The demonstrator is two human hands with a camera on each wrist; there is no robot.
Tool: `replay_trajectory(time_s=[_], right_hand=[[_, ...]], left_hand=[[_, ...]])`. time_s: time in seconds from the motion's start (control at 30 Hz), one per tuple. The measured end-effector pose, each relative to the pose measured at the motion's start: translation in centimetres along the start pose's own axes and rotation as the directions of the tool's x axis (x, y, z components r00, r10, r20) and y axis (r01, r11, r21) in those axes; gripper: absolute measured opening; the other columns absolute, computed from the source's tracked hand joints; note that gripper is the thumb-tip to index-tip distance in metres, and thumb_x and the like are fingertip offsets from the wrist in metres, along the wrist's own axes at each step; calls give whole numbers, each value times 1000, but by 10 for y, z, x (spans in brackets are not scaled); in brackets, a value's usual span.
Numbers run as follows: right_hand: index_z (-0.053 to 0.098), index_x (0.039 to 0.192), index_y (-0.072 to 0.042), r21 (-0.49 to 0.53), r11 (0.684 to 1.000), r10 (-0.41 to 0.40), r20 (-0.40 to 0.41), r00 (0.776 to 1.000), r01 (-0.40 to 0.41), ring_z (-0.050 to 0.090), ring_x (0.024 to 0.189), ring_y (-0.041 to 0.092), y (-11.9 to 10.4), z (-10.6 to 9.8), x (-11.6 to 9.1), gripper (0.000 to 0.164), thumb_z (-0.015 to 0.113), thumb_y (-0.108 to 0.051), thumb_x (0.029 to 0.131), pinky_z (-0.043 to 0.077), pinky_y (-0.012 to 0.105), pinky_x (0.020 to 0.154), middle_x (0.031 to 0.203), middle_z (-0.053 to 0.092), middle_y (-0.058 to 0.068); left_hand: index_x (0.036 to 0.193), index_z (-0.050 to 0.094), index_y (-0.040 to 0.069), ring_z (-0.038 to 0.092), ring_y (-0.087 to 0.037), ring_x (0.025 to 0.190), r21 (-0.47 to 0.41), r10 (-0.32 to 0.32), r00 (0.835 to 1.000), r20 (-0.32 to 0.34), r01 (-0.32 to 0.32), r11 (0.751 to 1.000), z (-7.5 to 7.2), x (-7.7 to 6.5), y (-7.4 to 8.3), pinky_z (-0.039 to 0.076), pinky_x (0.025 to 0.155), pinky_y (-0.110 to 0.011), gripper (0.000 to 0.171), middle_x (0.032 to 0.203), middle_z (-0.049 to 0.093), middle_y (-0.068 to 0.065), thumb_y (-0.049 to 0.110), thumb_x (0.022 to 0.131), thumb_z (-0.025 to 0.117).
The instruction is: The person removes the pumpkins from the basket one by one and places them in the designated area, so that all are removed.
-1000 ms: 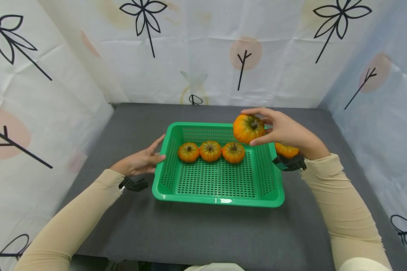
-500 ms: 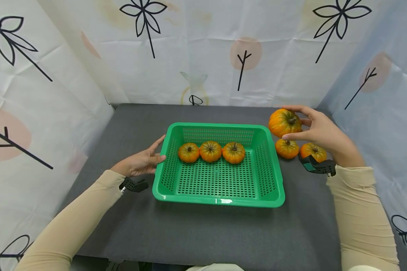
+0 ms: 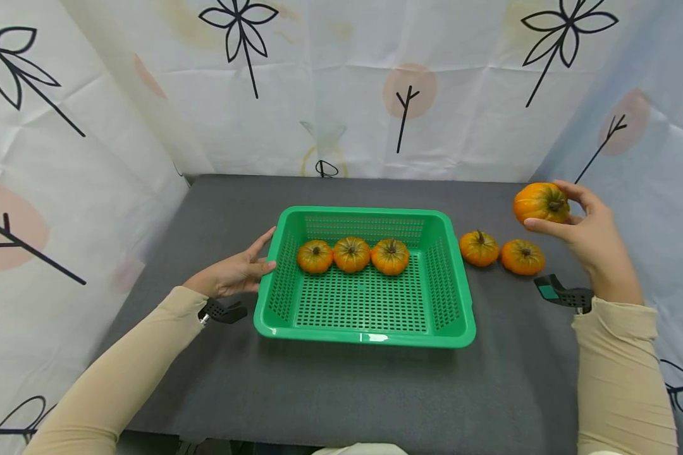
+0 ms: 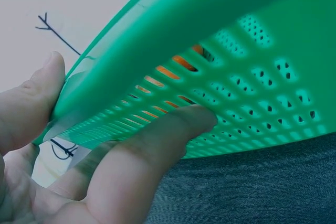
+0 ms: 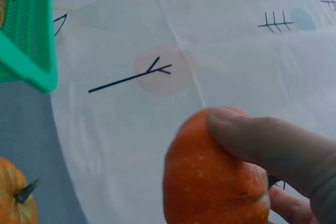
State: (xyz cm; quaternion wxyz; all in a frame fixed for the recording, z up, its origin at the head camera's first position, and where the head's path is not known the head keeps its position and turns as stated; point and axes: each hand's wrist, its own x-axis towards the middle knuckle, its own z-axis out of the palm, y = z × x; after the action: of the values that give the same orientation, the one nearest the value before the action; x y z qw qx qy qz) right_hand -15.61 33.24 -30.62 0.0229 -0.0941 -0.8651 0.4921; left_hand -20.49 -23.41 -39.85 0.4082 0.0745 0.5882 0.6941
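The head view showed the right hand [image 3: 597,237] gripping a pumpkin [image 3: 541,202] at the far right, beyond two more pumpkins [image 3: 479,248], and the left hand [image 3: 233,272] gripping the left side of a green basket [image 3: 319,335]; from the left wrist, fingers [image 4: 152,148] lay along its perforated wall [image 4: 262,108]; from the right, a thumb [image 5: 268,137] pressed the held pumpkin.

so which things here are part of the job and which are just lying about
Likely part of the job:
held pumpkin in the right fingers
green basket, touched by the left fingers
three pumpkins inside it
two pumpkins beside it

Just surroundings:
grey table
patterned cloth
black wrist-worn devices
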Motion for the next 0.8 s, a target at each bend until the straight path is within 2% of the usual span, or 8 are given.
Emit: replay_trajectory(time_s=[0.07,0.23,0.3,0.4,0.47,0.53,0.67,0.8], right_hand=[[26,149,-44,3,1000,26,-43,999,-25,36,131,19,6,-2,-1,82,75,-33,85,35,36,106,158,18,-15],[22,152,-39,3,997,78,-116,990,-78,41,115,8,21,-4,-2,85,74,-36,85,36,31,101,158,17,-14],[21,153,-38,6,995,96,-144,985,-96,39,118,9,27,-5,-2,86,73,-37,85,34,36,106,159,16,-12],[18,154,-35,36,992,126,-191,974,-121,30,135,13,39,-5,-1,88,73,-38,85,30,35,115,159,14,-10],[15,155,-34,64,987,157,-219,963,-147,11,146,18,49,-5,1,90,72,-38,86,17,46,122,161,12,-6],[13,156,-31,81,982,188,-242,952,-173,1,149,18,59,-5,3,91,71,-38,87,11,47,123,162,10,-3],[15,156,-24,98,969,247,-300,921,-228,4,149,18,78,-4,10,89,70,-35,88,10,41,124,162,10,0],[19,156,-22,196,947,309,-358,881,-253,12,147,12,91,-2,17,87,72,-30,86,15,31,123,161,16,-2]], left_hand=[[150,-12,50,62,-33,115,-9,2,1000,4,-2,1000,0,0,0,52,93,-54,88,158,10,-26,4,102,46],[150,-9,52,61,-35,116,-34,0,1000,12,1,999,1,-1,0,52,93,-54,87,158,10,-26,4,102,45],[150,-8,52,61,-34,116,-37,-2,1000,13,2,999,1,-1,0,52,93,-54,86,157,12,-26,3,102,45],[150,-11,52,63,-32,113,-30,-7,1000,10,7,1000,1,-1,0,52,93,-53,86,157,13,-26,3,103,43],[150,-11,52,63,-32,113,-26,-9,1000,9,9,1000,1,0,0,52,93,-52,86,157,13,-26,3,103,43],[149,-12,52,63,-33,114,-26,-9,1000,10,9,1000,1,0,1,52,93,-52,86,156,13,-27,3,103,42],[149,-11,52,63,-32,114,-33,-9,1000,9,9,999,2,-1,1,52,93,-53,87,156,15,-27,3,103,43],[150,-13,51,64,-30,112,-29,-12,1000,-2,12,1000,3,-2,1,52,93,-53,87,155,17,-28,2,103,43]])
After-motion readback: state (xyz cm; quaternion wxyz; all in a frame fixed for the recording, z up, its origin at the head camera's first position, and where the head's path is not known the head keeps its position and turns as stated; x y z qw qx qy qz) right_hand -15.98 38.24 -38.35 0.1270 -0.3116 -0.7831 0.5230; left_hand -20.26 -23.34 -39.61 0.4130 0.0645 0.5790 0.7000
